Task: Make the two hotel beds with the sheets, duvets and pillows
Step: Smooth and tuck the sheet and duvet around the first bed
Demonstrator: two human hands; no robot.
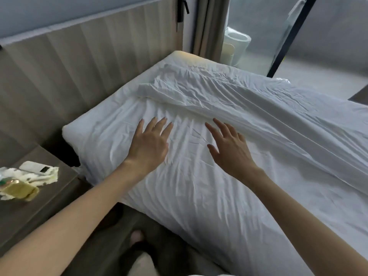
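Two bare hands, left hand (148, 143) and right hand (229, 149), press flat and spread, gripping nothing, on the wrinkled white sheet (179, 196); its bunched fold (219, 96) could drag sideways if swept unevenly.

Bare left hand (148, 144) and right hand (229, 150), bare forearms (79, 212).

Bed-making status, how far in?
Done: a white sheet covers most of this mattress, though it is wrinkled. In hand: the left hand and right hand are spread open on it, apparently smoothing, beside a bunched fold. Left: far corner looks uncovered; no duvet or pillows in view; second bed unseen.
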